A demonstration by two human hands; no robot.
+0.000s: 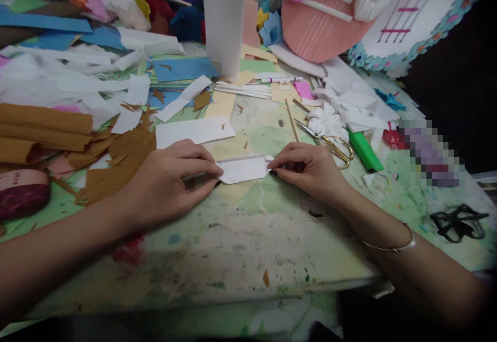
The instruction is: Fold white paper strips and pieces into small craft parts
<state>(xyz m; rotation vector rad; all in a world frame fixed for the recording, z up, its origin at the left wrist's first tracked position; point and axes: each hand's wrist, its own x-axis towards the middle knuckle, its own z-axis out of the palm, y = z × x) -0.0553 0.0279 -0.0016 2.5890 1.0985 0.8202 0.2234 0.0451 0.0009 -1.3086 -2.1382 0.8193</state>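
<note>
White paper (pixel 245 171) (maroon object's (pixel 24 198) lettering (pixel 15 177) blurred)

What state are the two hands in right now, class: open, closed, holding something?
Left hand: closed, pinching the left end of a small, folded white paper strip.
Right hand: closed, pinching the strip's right end.

Cannot see the pinched tips of the folded white paper (pixel 245 170) behind the fingers of the left hand (pixel 176 176) and right hand (pixel 310 170). Cannot make out the purple item (pixel 429 155) (pixelated over), nor follow the pink guitar shape (pixel 303 29) past the top edge.
</note>
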